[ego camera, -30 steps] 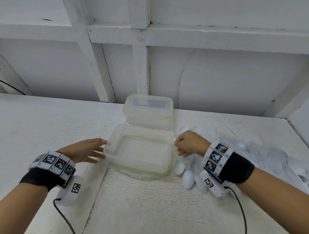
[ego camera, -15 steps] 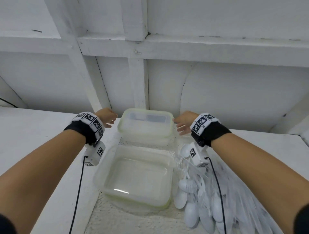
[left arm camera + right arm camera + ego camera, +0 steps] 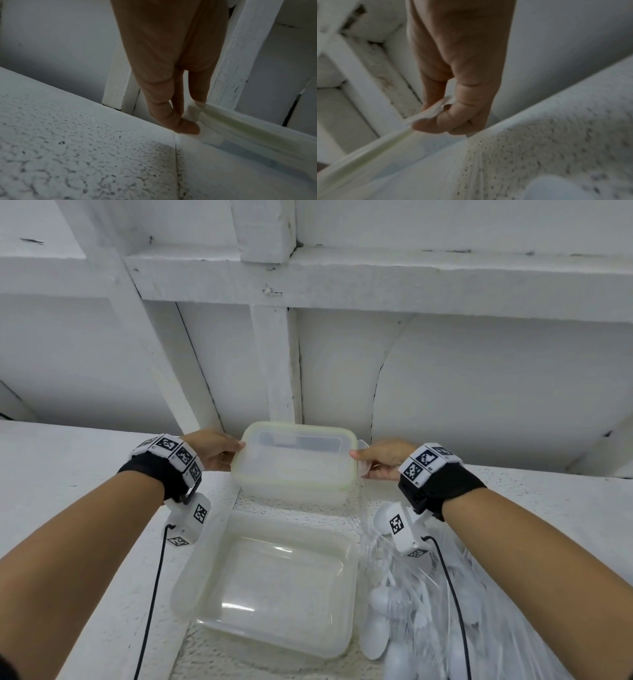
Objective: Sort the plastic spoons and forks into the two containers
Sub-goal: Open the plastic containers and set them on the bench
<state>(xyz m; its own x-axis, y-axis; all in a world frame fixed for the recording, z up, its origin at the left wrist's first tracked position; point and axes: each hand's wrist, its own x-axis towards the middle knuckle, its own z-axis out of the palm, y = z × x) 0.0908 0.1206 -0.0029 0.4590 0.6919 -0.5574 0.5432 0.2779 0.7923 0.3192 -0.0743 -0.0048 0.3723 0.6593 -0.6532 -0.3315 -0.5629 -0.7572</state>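
Observation:
Two clear plastic containers with pale green seals sit on the white table. The near container (image 3: 274, 642) is open and empty. The far container (image 3: 294, 463) stands by the wall with its lid on. My left hand (image 3: 219, 451) pinches the lid's left edge (image 3: 193, 112) between thumb and fingers. On the other side my right hand (image 3: 380, 460) pinches the lid's right flap (image 3: 436, 108). White plastic spoons (image 3: 376, 635) and forks lie heaped in a clear plastic bag (image 3: 496, 628) right of the near container, under my right forearm.
A white wall with timber posts (image 3: 274, 364) rises directly behind the far container. The textured white tabletop (image 3: 68, 474) stretches out to the left. Black cables (image 3: 150, 611) hang from both wrist cameras.
Both hands left the near container's sides and reached forward to the far container. They now pinch its lid at both ends. The view has tilted closer over the table.

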